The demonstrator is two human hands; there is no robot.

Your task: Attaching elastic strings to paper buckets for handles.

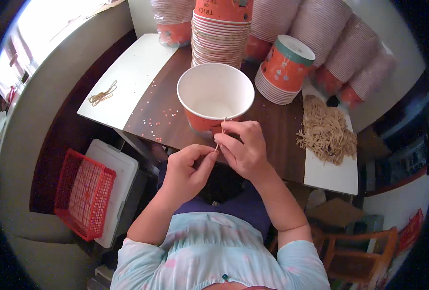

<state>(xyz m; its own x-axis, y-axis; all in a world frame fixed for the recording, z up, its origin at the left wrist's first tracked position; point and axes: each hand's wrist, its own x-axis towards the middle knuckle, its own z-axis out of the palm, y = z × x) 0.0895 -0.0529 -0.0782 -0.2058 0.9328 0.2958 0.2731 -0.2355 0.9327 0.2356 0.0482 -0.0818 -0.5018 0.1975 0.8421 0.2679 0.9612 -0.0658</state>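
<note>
Between my two hands runs a short piece of thin tan cord (pixel 218 145), close to the near side of an orange paper bucket (pixel 198 122). The bucket stands upright with its white inside facing up. My left hand (pixel 191 166) is closed, pinching the cord's lower end between thumb and forefinger. A little higher and to the right, my right hand (pixel 246 147) pinches the cord too, its fingertips just below the bucket's rim. Part of the bucket's front is hidden behind the right hand.
Behind the bucket rises a tall stack of buckets (pixel 220 41); an upside-down stack (pixel 288 67) stands to its right. Wrapped stacks (pixel 316 24) line the back. A heap of tan cords (pixel 328 130) lies right, a small bundle (pixel 103 94) left. A red basket (pixel 84 193) sits lower left.
</note>
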